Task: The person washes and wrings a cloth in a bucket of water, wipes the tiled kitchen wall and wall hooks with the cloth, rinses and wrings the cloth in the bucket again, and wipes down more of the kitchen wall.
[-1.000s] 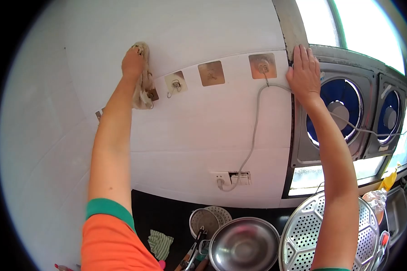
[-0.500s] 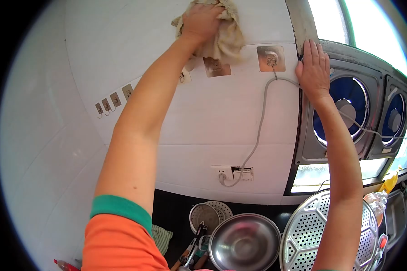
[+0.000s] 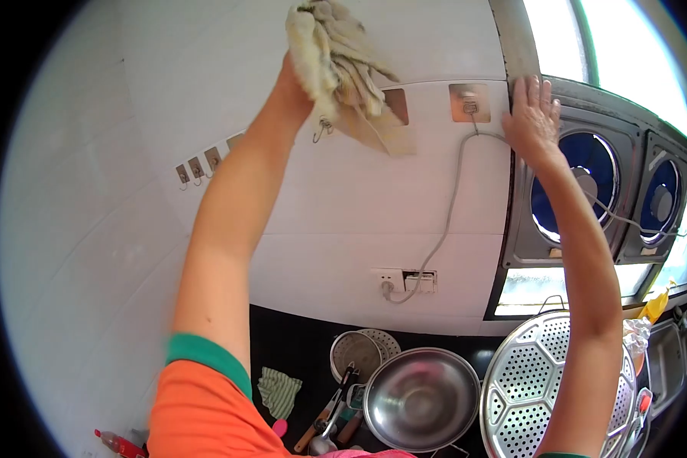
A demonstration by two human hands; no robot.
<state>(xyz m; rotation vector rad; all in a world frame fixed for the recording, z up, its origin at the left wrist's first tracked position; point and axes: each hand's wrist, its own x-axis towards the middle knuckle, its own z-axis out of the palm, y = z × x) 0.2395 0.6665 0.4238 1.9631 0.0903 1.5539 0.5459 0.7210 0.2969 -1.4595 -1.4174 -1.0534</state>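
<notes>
My left hand [image 3: 294, 80] holds a bunched beige cloth [image 3: 343, 65] against or near the white tiled wall [image 3: 343, 198]; its fingers are mostly hidden behind the cloth, whose lower edge hangs loose and blurred. Beneath the cloth a hook [image 3: 323, 128] shows, and a metallic adhesive plate [image 3: 396, 106] is partly covered. My right hand [image 3: 533, 118] lies with spread fingers on the edge of the window frame [image 3: 516, 38], holding nothing. Just left of it is a plate with a plug [image 3: 470, 104] and a grey cable [image 3: 452, 200].
Two fans [image 3: 576, 183] fill the window's lower part. On the black counter [image 3: 282, 332] stand a steel pan [image 3: 422, 398], a perforated steamer tray [image 3: 523, 374], a strainer [image 3: 356, 355] and a striped cloth [image 3: 279, 391]. A wall socket [image 3: 388, 281] sits above the counter.
My left hand first moved right and up along the wall with the cloth, then slightly left, turning the cloth over. My right hand stays on the frame, its fingers now more spread.
</notes>
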